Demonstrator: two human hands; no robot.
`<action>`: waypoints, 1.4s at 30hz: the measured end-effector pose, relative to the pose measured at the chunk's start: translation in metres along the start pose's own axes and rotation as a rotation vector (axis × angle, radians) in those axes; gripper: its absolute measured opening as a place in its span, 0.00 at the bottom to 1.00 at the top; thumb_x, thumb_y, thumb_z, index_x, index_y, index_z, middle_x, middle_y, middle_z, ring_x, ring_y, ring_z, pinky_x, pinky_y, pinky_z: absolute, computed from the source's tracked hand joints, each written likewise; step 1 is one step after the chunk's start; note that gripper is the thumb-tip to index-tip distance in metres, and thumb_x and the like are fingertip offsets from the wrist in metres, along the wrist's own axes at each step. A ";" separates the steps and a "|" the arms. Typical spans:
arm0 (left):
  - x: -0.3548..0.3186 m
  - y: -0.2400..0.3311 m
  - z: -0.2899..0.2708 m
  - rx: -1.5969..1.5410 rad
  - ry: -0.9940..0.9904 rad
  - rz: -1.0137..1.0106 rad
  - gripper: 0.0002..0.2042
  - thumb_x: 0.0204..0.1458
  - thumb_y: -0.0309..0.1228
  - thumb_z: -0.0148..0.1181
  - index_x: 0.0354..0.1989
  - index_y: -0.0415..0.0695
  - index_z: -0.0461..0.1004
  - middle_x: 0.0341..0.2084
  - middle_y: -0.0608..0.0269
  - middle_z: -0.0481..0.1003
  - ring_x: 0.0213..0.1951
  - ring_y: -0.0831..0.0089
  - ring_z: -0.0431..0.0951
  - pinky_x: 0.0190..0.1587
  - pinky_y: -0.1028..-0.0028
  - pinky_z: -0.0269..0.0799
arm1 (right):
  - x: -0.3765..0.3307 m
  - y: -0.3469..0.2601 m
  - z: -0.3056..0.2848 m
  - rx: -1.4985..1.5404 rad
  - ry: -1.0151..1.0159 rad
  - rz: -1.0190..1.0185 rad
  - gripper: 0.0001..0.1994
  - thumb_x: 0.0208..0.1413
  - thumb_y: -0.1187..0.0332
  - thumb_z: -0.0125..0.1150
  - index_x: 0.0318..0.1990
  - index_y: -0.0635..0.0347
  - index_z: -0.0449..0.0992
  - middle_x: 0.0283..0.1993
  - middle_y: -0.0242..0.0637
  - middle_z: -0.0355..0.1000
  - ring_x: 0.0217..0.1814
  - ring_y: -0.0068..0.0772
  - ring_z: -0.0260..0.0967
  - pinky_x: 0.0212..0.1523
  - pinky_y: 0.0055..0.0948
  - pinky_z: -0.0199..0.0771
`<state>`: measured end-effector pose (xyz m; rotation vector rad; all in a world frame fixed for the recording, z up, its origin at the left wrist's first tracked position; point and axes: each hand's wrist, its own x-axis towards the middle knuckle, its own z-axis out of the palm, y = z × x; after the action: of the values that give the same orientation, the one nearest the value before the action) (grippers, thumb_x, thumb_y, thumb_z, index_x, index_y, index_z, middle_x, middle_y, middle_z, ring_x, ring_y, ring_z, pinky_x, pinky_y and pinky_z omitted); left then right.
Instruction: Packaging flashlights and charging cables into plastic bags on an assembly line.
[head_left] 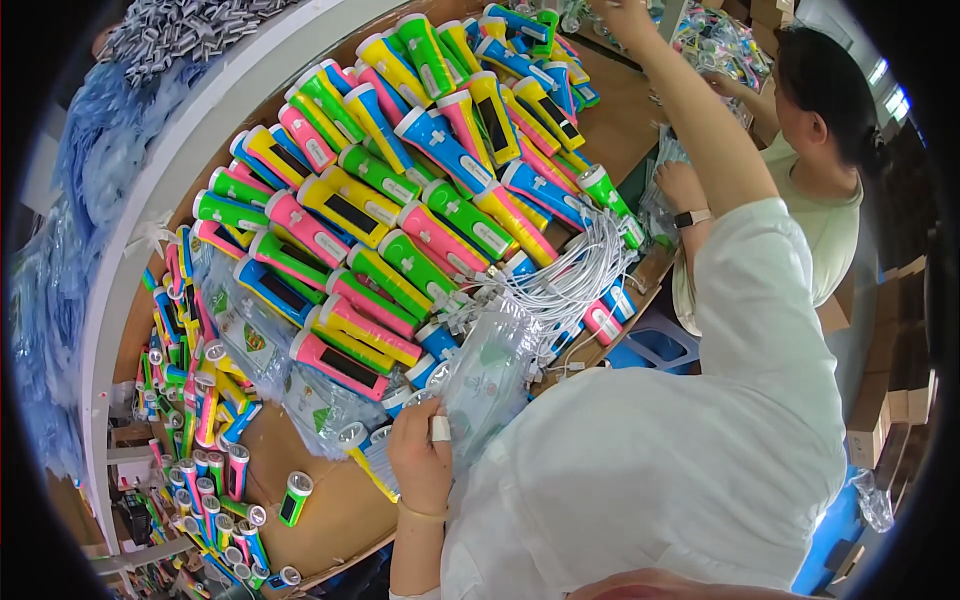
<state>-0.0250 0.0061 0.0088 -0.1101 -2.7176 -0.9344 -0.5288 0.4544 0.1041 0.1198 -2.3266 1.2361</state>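
Beside the heaped coloured flashlights (400, 200): left hand (420, 455) closed on a clear plastic bag (490, 375); right hand (625, 15) stretched far up, grip impossible to tell.

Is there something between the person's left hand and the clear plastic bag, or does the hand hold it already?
Nothing visible stands between them. The left hand already grips the clear plastic bag at its lower edge, with a taped finger on it, beside the pile of coloured flashlights. The right hand reaches up, far from the bag.
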 end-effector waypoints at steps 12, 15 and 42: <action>0.001 0.007 -0.002 -0.155 0.018 -0.103 0.08 0.50 0.20 0.65 0.38 0.37 0.77 0.32 0.50 0.77 0.34 0.53 0.78 0.38 0.64 0.74 | -0.420 -0.195 0.117 0.059 -0.976 -0.920 0.10 0.51 0.62 0.68 0.39 0.53 0.80 0.38 0.30 0.74 0.45 0.32 0.73 0.45 0.33 0.70; -0.012 0.002 -0.004 -0.155 0.064 -0.082 0.07 0.49 0.18 0.64 0.37 0.38 0.77 0.32 0.52 0.77 0.34 0.53 0.78 0.38 0.64 0.74 | -0.418 -0.191 0.118 0.115 -0.946 -0.934 0.05 0.52 0.63 0.64 0.35 0.51 0.80 0.34 0.27 0.73 0.43 0.32 0.73 0.45 0.34 0.70; -0.028 -0.014 -0.016 -0.218 0.042 -0.010 0.11 0.45 0.19 0.67 0.37 0.41 0.79 0.29 0.56 0.75 0.31 0.60 0.77 0.32 0.67 0.73 | -0.358 -0.177 0.127 0.119 -1.495 -0.665 0.12 0.57 0.60 0.67 0.44 0.56 0.79 0.43 0.36 0.78 0.40 0.43 0.77 0.38 0.39 0.77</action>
<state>0.0034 -0.0142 0.0054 -0.1172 -2.5732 -1.2195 -0.2125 0.1954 0.0116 2.2890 -2.7194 0.9616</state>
